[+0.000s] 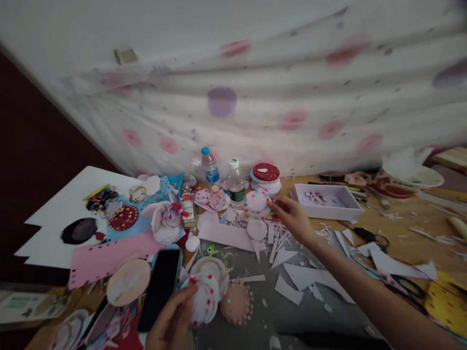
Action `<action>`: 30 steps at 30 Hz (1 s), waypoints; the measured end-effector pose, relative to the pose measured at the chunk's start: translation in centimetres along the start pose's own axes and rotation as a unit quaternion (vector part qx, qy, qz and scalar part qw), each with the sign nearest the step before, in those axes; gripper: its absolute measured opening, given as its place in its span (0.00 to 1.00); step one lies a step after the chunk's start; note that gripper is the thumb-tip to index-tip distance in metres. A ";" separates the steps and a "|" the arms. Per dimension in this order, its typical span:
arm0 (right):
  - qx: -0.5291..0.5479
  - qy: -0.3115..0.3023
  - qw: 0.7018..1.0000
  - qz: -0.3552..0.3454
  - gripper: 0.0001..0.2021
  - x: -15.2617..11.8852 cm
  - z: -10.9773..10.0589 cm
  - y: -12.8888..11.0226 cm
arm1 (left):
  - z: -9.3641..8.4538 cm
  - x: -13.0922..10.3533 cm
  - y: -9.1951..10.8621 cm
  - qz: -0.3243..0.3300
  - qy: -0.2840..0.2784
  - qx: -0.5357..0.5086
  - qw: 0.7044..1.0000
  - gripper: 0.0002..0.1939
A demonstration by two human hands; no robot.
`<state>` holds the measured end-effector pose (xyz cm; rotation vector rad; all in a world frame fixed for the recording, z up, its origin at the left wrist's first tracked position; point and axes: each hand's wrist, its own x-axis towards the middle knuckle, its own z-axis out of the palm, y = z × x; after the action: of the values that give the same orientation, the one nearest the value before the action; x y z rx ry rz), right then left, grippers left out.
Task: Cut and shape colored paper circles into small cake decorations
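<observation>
The right hand (292, 216) reaches far forward, fingers pinching the round white dotted paper cap (257, 202) beside the clear green-labelled bottle (236, 184). Close in, the left hand (174, 318) pinches a second bead-trimmed white cap (204, 297) to its right on the surface (394, 238).

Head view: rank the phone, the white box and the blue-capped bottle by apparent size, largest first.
1. Phone, though it lies nearest the camera.
2. White box, close behind, so this order is unsure.
3. Blue-capped bottle, clearly smallest.

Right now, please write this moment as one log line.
left hand: holds white dotted paper disc | right hand: grips pink dotted paper cap | nearby: black phone, white tray
</observation>
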<state>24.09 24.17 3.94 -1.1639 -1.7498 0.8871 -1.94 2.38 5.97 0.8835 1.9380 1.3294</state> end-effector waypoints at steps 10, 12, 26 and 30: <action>0.146 -0.220 0.964 0.001 0.12 -8.3 4.0 -8.5 | 3.1 0.8 1.7 0.024 -0.039 -0.004 0.999 0.27; 0.090 -0.187 0.977 -0.044 0.09 -8.1 3.1 -8.0 | 0.0 3.2 3.2 0.084 0.010 0.069 0.994 0.27; -0.062 -0.115 0.991 -0.037 0.09 -14.2 -1.1 -3.6 | -9.3 24.2 14.5 0.245 0.200 0.384 0.868 0.41; -0.108 -0.113 0.986 -0.060 0.10 -16.8 -1.5 -2.9 | -7.4 20.1 11.4 0.342 0.141 0.432 0.823 0.29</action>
<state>28.12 7.59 2.84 -1.1125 -2.1212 0.7970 -17.51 17.61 16.59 2.0725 2.6422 0.8827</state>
